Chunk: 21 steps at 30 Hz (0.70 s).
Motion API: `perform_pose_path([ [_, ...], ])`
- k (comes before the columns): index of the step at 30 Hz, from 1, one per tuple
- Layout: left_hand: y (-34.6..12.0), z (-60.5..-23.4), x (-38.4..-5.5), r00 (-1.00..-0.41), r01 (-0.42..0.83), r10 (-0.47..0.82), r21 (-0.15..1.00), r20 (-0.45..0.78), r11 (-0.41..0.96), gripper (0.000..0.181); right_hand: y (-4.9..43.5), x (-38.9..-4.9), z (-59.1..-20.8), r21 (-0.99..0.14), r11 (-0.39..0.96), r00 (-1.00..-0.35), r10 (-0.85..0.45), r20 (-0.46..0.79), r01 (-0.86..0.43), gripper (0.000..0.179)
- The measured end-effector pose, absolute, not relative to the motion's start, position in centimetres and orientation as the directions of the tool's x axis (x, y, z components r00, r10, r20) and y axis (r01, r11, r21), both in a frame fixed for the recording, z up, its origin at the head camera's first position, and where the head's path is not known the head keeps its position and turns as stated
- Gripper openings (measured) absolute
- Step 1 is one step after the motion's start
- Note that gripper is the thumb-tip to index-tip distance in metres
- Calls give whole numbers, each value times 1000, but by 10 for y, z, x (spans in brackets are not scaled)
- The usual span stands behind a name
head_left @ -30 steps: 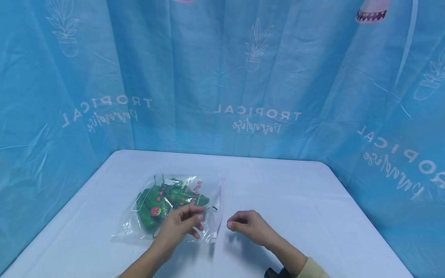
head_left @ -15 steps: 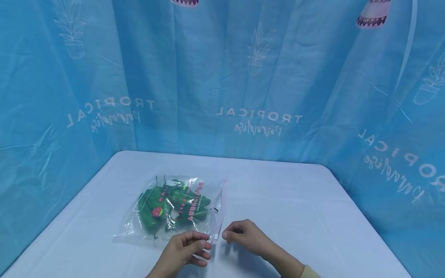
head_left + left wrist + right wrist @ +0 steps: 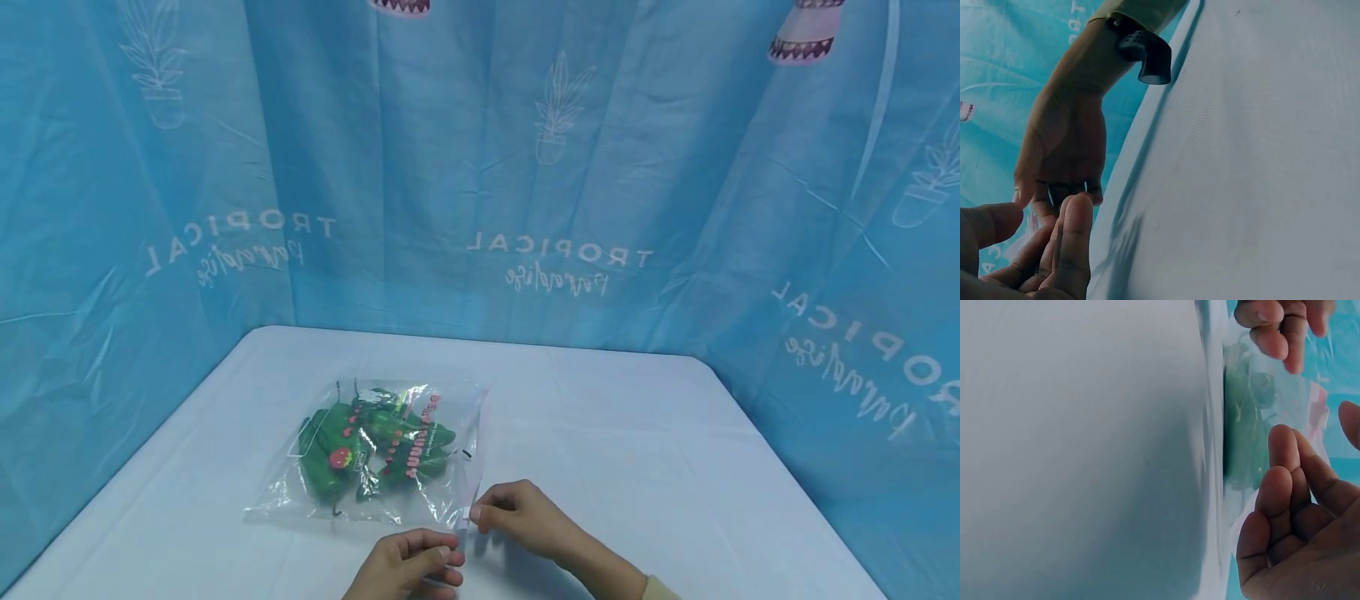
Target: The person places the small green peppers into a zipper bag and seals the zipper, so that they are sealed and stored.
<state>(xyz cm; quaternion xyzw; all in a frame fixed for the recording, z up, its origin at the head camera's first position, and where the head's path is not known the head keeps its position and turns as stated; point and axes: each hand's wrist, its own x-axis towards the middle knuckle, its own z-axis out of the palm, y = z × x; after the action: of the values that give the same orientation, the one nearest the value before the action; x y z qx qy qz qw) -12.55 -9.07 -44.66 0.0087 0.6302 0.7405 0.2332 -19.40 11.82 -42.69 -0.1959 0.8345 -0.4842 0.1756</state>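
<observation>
A clear zip bag printed with pink lettering and a strawberry lies on the white table, with several green peppers inside. Its zip edge faces right, and a small white slider sits at the near corner. My right hand has its bent fingertips right at that slider; in the right wrist view, the thumb stands apart from the loosely curled fingers. Just in front of the same corner is my left hand, its fingers loosely bent and a gap between thumb and fingers in the left wrist view.
The white table extends right and behind the bag. A blue curtain with white plant prints and lettering hangs round the back and sides. A black device is strapped to the right wrist.
My left hand has moved from over the bag toward the near side and slightly right. The right hand has come nearer and left to the zip corner. The bag stays put.
</observation>
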Motion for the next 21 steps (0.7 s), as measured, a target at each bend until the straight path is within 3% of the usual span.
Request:
perform_pose_path([
  [21, -78, -453, -128, -913, -316, 333, 924, -235, -216, 50, 107, -193, -432, -902, 402, -883, -467, -53, -159, 27],
])
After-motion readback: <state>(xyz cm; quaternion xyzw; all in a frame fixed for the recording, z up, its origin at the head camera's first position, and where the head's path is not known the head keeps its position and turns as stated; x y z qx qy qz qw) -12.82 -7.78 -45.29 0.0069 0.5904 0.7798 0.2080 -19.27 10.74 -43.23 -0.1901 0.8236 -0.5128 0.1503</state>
